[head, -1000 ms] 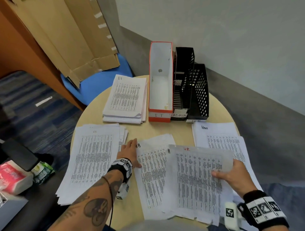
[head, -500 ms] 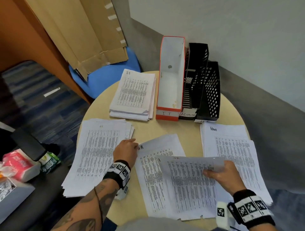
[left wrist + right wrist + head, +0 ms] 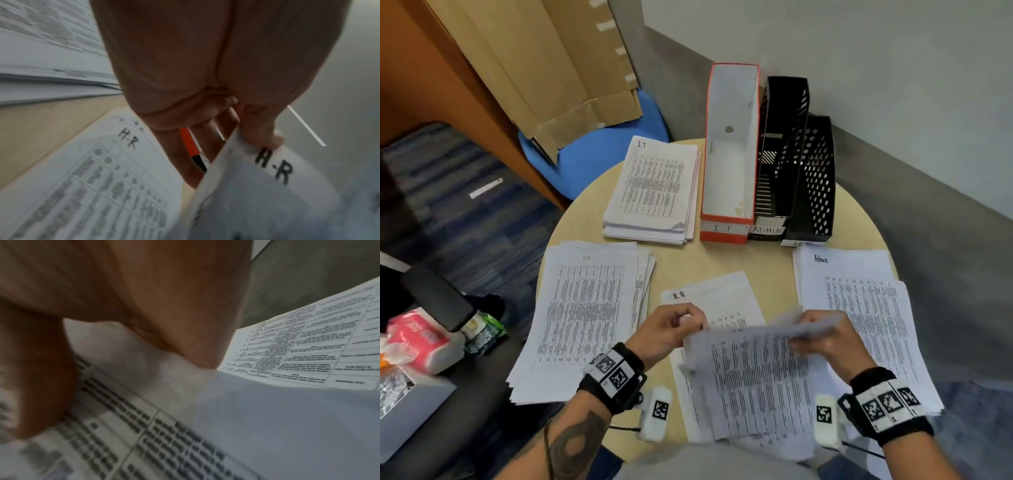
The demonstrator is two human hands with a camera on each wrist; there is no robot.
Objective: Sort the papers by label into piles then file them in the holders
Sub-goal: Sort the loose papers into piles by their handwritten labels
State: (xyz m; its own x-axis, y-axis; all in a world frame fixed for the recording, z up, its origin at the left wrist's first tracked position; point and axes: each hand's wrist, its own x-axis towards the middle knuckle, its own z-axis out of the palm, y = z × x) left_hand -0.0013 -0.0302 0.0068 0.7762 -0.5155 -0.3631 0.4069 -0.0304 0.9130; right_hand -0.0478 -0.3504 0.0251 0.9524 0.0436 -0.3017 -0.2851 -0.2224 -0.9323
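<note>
Now, from the head view, both hands have lifted one HR sheet [image 3: 756, 370] off the unsorted stack [image 3: 722, 301]; a moment ago the left hand [image 3: 664, 334] lay flat on the table [image 3: 681, 260]. It now pinches the sheet's top corner, and the right hand [image 3: 825, 342] grips the other top edge. I think the sheet goes next to the HR pile [image 3: 585, 318] on the left. The IT pile [image 3: 654, 192], Admin pile [image 3: 859, 308] and three holders [image 3: 732, 150] wait behind; nothing blocks the way. The left wrist view shows a thumb [image 3: 261, 129] pressing the corner marked H-R. The right wrist view is blurry, but fingers [image 3: 33, 378] clamp the paper.
</note>
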